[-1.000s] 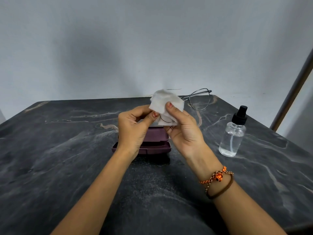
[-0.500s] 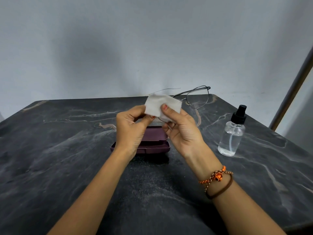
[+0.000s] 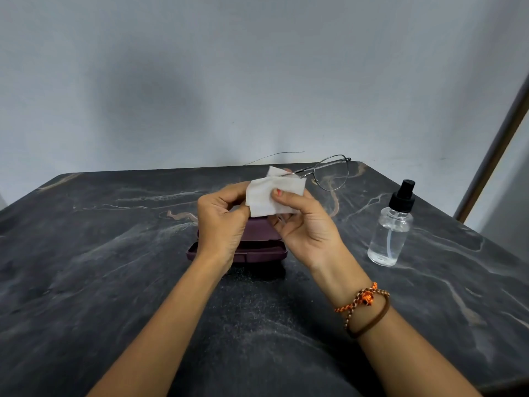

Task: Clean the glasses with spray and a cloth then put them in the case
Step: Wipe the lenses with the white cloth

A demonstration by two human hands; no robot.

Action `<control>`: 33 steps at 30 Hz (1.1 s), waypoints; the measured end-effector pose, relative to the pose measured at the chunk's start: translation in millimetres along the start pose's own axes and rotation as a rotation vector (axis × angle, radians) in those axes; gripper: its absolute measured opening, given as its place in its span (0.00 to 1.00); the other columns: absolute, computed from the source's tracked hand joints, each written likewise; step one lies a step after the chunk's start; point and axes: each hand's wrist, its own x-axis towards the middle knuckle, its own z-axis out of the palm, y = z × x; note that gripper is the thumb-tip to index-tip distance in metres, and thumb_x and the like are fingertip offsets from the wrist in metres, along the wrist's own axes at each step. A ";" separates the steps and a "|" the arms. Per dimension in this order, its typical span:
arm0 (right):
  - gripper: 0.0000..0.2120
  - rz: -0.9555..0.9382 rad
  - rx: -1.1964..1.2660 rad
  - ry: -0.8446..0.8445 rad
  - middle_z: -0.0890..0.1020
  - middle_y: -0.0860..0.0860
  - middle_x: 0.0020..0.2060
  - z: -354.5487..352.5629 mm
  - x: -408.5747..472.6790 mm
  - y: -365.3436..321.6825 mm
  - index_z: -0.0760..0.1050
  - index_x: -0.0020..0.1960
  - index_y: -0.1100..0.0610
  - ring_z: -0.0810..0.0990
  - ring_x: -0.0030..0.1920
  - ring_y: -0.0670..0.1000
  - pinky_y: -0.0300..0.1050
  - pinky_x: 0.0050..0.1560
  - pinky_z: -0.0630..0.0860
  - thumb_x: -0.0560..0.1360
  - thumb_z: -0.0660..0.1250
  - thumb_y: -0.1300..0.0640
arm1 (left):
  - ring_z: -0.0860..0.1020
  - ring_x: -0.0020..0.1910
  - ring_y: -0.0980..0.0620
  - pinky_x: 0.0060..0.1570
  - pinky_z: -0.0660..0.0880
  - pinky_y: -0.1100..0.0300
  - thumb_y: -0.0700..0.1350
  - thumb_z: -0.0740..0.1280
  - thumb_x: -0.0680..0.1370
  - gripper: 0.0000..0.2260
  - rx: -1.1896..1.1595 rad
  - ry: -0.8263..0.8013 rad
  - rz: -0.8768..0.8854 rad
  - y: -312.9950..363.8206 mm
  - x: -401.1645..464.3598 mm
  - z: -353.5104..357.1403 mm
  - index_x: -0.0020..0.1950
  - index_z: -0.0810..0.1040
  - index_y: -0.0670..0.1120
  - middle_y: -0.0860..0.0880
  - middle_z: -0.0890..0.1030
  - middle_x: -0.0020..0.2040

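Observation:
I hold thin wire-framed glasses (image 3: 332,173) above the table, over the case. A white cloth (image 3: 272,196) is wrapped around the left lens, which is hidden; the right lens sticks out bare to the right. My right hand (image 3: 303,224) pinches the cloth over that lens with thumb and fingers. My left hand (image 3: 223,222) grips the frame and the cloth's left edge. One temple arm points back to the left above the cloth. A dark maroon case (image 3: 257,247) lies open on the table under my hands, mostly hidden by them.
A clear spray bottle (image 3: 390,227) with a black pump top stands upright to the right of my hands. The dark marble table (image 3: 86,253) ends at a grey wall behind. A slanted metal post (image 3: 498,144) rises at the far right.
The cloth has slid lower and flatter over the left lens, and the glasses have tilted so the right lens and temple sit a little lower. Both hands stay over the case.

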 end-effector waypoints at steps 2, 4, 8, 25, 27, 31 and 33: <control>0.08 -0.021 -0.095 0.032 0.81 0.48 0.33 -1.4 0.6 0.3 0.78 0.41 0.54 0.78 0.34 0.44 0.34 0.33 0.73 0.69 0.67 0.66 | 0.81 0.46 0.58 0.49 0.78 0.64 0.33 0.71 0.67 0.13 -0.026 0.007 0.009 1.0 -0.6 0.3 0.40 0.82 0.52 0.62 0.83 0.36; 0.03 -0.053 -0.202 0.058 0.82 0.46 0.29 -3.1 0.5 -1.5 0.81 0.35 0.53 0.77 0.31 0.43 0.34 0.31 0.69 0.64 0.70 0.60 | 0.81 0.45 0.58 0.49 0.77 0.64 0.37 0.71 0.66 0.09 -0.051 0.009 0.019 2.3 -0.6 0.3 0.39 0.82 0.51 0.61 0.83 0.36; 0.02 -0.073 -0.276 0.071 0.83 0.46 0.28 -4.8 -0.3 -5.4 0.80 0.36 0.54 0.80 0.30 0.43 0.37 0.34 0.74 0.65 0.70 0.55 | 0.81 0.42 0.59 0.47 0.77 0.65 0.33 0.70 0.68 0.12 -0.052 -0.009 0.028 2.5 0.2 -0.6 0.36 0.82 0.52 0.60 0.83 0.35; 0.07 0.072 -0.288 -0.037 0.83 0.45 0.31 -4.0 1.0 -1.1 0.78 0.45 0.54 0.79 0.29 0.41 0.32 0.31 0.73 0.70 0.68 0.63 | 0.81 0.42 0.61 0.48 0.78 0.65 0.29 0.68 0.69 0.15 -0.022 0.067 0.029 0.7 4.1 -5.2 0.39 0.81 0.51 0.62 0.83 0.35; 0.06 0.110 -0.291 -0.014 0.83 0.46 0.30 -4.9 2.0 -3.2 0.77 0.44 0.55 0.78 0.28 0.41 0.32 0.32 0.72 0.70 0.68 0.64 | 0.80 0.40 0.62 0.45 0.78 0.66 0.28 0.68 0.68 0.16 -0.015 0.075 0.033 0.4 5.6 -6.2 0.38 0.81 0.51 0.63 0.82 0.33; 0.09 0.148 -0.100 0.006 0.83 0.52 0.33 -4.6 2.4 -7.2 0.76 0.46 0.62 0.82 0.31 0.45 0.35 0.36 0.78 0.69 0.64 0.71 | 0.80 0.39 0.62 0.44 0.78 0.65 0.31 0.69 0.69 0.14 -0.035 0.088 0.038 -0.8 6.7 -6.7 0.36 0.81 0.51 0.60 0.83 0.33; 0.08 0.143 -0.025 0.003 0.84 0.52 0.32 -3.9 1.6 -7.8 0.76 0.45 0.62 0.83 0.32 0.46 0.36 0.38 0.79 0.70 0.63 0.71 | 0.80 0.39 0.61 0.46 0.78 0.63 0.32 0.69 0.69 0.13 -0.056 0.097 0.034 -1.0 6.2 -6.6 0.36 0.81 0.51 0.60 0.83 0.33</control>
